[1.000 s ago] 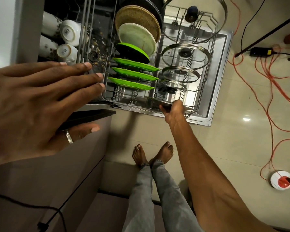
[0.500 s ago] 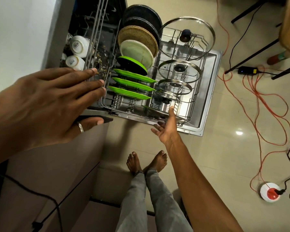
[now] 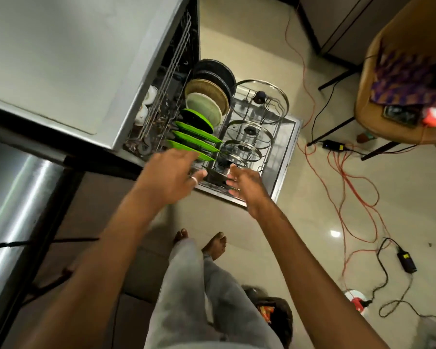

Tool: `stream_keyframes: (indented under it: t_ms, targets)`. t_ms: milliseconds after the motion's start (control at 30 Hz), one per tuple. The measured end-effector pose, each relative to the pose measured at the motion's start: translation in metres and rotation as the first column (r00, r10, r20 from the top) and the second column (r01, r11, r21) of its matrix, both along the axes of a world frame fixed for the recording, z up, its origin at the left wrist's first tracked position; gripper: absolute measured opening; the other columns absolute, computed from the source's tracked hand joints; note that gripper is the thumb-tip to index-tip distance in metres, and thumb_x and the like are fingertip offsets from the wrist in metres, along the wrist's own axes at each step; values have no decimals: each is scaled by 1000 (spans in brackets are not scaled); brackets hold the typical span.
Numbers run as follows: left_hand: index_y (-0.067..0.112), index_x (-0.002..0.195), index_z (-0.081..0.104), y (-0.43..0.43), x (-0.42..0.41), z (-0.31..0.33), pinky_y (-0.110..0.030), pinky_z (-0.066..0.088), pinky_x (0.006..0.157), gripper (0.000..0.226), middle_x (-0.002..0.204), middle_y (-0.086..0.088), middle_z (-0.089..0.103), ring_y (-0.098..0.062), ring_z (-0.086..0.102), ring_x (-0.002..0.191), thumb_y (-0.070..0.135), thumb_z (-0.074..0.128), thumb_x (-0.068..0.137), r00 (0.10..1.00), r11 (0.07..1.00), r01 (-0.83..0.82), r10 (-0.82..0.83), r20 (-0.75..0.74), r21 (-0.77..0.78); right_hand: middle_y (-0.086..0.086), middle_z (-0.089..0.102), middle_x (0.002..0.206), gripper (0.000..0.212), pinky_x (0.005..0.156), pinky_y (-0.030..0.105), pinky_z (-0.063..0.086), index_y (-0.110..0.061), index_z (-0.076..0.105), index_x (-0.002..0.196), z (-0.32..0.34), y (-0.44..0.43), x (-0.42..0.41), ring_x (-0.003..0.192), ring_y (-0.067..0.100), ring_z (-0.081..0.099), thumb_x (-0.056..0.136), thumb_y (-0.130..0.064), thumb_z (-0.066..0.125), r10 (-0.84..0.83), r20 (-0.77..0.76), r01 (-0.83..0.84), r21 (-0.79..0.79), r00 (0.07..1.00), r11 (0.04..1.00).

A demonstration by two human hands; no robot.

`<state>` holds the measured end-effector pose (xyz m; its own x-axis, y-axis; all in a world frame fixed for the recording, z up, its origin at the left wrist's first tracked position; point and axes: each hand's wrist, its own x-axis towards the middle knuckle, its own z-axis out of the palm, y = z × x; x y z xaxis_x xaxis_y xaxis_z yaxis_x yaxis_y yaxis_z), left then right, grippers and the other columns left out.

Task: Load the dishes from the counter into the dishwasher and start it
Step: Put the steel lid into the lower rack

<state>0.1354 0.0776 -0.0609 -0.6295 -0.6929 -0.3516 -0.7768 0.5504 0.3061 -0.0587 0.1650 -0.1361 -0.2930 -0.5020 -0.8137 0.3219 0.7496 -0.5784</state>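
Both hands now reach for the front edge of the pulled-out lower rack (image 3: 275,157), the left having come off the counter.

The left hand (image 3: 171,175) and right hand (image 3: 244,182) are spread and empty, fingers loosely apart, just above the rack's front rim. Green plates (image 3: 196,139) stand along its left side, glass lids (image 3: 249,132) along the right, larger plates at the back. The rack looks full, so pushing it in seems next. The steel counter (image 3: 68,59) overhangs the dishwasher; orange cable (image 3: 347,182) loops across the tiled floor.
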Motion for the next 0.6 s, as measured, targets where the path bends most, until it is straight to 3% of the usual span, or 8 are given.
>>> stream_keyframes:
  t_ms: [133,233,300,367,467,600]
  targets:
    - [29,141,52,66,-16,7,-45,52,98,56,132,2,67,-23,61,122,60,51,95,939,902,-253,316,-135,348,2,75,93,21,89,50,59,-19,68,87,33,24,-20,91,22,73,92,-39,62,145,-236,-150,-3,961,989]
    - [28,136,58,92,-29,2,-38,52,97,47,119,8,72,-15,65,115,52,57,96,862,802,-339,474,-179,492,-3,75,81,23,81,45,59,-21,70,85,35,36,-34,83,21,72,88,-43,61,313,-414,-314,68,855,947]
    - [28,132,62,96,-42,-6,-37,53,97,47,115,9,74,-11,67,111,55,57,94,807,753,-386,555,-200,534,-5,74,90,18,74,28,50,-21,70,97,45,33,-43,86,19,68,93,-36,61,421,-489,-428,104,764,898]
    - [27,127,65,91,-57,-14,-37,55,95,43,112,8,75,-10,69,105,53,57,94,763,723,-405,605,-229,559,-1,70,101,24,72,22,40,-16,64,118,50,28,-53,92,18,65,97,-29,61,519,-553,-537,147,652,831]
    - [30,121,65,73,-79,-25,-40,57,85,30,103,6,75,-13,69,93,47,56,98,741,715,-438,630,-231,544,7,70,118,37,84,26,48,-13,55,131,56,14,-74,105,23,66,98,-28,60,634,-611,-687,194,474,700]
    - [25,125,64,53,-106,-17,-39,56,82,33,105,-1,74,-19,68,92,46,54,100,710,686,-508,676,-198,521,14,60,135,49,98,40,50,-8,46,142,67,-9,-105,120,30,59,99,-31,56,714,-662,-812,278,225,514]
